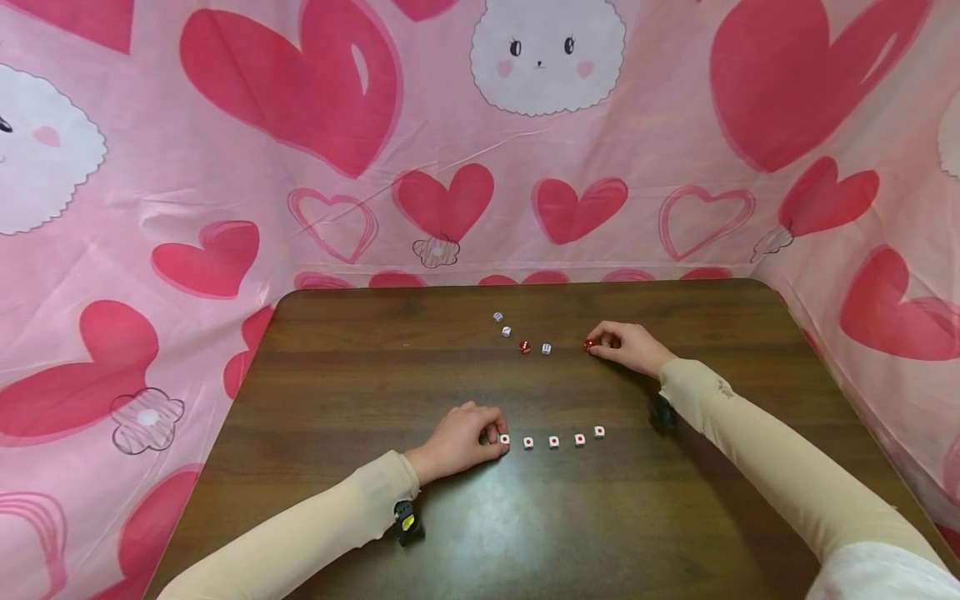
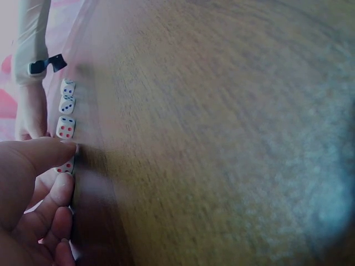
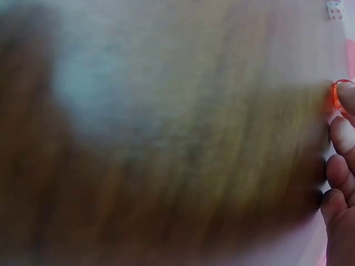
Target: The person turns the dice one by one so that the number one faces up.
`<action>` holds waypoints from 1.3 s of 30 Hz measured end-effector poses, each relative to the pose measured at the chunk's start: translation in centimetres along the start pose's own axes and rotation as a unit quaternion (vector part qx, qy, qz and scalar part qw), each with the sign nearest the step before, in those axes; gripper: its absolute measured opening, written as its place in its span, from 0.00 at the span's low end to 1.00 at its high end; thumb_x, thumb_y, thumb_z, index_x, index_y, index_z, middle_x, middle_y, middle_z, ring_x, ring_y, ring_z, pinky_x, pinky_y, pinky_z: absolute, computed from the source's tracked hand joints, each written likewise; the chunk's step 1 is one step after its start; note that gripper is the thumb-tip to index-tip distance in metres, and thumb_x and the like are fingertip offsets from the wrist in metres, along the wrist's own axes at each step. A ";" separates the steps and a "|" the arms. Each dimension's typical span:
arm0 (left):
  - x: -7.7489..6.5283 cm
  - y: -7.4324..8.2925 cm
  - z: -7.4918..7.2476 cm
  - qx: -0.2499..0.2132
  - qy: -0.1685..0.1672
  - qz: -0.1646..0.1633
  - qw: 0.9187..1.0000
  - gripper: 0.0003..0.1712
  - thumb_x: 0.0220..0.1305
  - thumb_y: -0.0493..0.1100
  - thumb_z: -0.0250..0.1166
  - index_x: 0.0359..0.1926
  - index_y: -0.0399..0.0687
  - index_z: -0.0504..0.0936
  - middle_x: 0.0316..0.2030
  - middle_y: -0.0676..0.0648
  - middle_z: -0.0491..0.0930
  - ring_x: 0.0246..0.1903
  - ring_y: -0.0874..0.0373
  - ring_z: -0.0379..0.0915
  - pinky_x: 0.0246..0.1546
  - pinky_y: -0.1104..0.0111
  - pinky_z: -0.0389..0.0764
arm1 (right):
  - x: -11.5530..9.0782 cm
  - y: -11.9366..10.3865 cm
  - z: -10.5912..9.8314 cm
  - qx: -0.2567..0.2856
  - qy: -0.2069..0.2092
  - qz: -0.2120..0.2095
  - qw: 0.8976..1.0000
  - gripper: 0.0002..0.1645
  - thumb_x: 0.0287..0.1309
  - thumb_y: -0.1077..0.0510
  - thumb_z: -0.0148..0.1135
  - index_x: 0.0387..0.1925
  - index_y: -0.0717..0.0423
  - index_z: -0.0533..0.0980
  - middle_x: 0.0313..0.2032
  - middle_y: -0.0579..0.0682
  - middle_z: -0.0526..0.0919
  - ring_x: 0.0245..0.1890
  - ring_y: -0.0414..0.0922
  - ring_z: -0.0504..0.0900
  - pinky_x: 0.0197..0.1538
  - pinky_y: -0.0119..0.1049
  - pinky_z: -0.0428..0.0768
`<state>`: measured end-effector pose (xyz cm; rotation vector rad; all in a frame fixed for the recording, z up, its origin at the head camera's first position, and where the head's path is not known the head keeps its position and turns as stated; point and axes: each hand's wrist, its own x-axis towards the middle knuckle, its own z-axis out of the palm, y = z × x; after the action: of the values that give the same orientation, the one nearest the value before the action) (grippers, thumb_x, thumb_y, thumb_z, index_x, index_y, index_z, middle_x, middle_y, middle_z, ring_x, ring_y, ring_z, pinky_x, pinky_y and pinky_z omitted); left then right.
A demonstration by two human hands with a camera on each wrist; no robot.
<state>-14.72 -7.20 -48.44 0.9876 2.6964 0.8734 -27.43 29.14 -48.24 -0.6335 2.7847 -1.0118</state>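
Observation:
My left hand [image 1: 467,442] pinches a white die [image 1: 505,439] between thumb and index finger at the left end of a row. To its right in that row, several white dice [image 1: 554,442] show a single red dot on top. Farther back, my right hand [image 1: 628,347] pinches a translucent red die [image 1: 588,344] at the table surface. In the right wrist view the fingertips partly cover this red die [image 3: 338,95]. From the left wrist, the white die [image 2: 65,166] in my left hand is partly hidden by the thumb.
Left of my right hand lie another red die [image 1: 525,347] and a white die [image 1: 546,348]. Two more white dice, one farther back [image 1: 497,317] and one nearer [image 1: 506,332], lie beyond them. The brown wooden table [image 1: 337,367] meets a pink heart-patterned cloth [image 1: 442,108].

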 end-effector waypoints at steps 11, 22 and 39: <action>-0.1 0.1 0.0 -0.001 -0.001 0.000 1.000 0.09 0.62 0.46 0.76 0.36 0.55 0.82 0.27 0.62 0.78 0.32 0.64 0.66 0.40 0.65 0.68 | -2.2 -0.7 0.2 -0.007 -0.030 -0.010 0.999 0.11 0.64 0.58 0.72 0.47 0.51 0.83 0.29 0.42 0.79 0.30 0.43 0.74 0.37 0.35 0.73; -0.1 0.1 -0.1 -0.005 -0.005 0.002 1.000 0.09 0.62 0.46 0.76 0.36 0.55 0.82 0.27 0.61 0.78 0.32 0.64 0.65 0.39 0.66 0.67 | -4.8 -0.7 0.9 -0.009 -0.021 -0.049 0.999 0.09 0.64 0.57 0.73 0.45 0.46 0.84 0.28 0.37 0.77 0.31 0.39 0.71 0.38 0.36 0.70; -0.2 0.1 -0.1 0.007 -0.004 -0.004 1.000 0.10 0.61 0.47 0.76 0.36 0.56 0.82 0.27 0.61 0.78 0.33 0.63 0.66 0.40 0.66 0.68 | -8.1 -1.6 1.5 -0.032 -0.027 -0.090 0.995 0.13 0.59 0.60 0.76 0.43 0.44 0.82 0.30 0.32 0.74 0.34 0.37 0.69 0.38 0.34 0.70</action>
<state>-14.53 -7.26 -48.32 0.9810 2.7019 0.8489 -19.20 30.55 -48.68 -0.9199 2.7627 -0.9215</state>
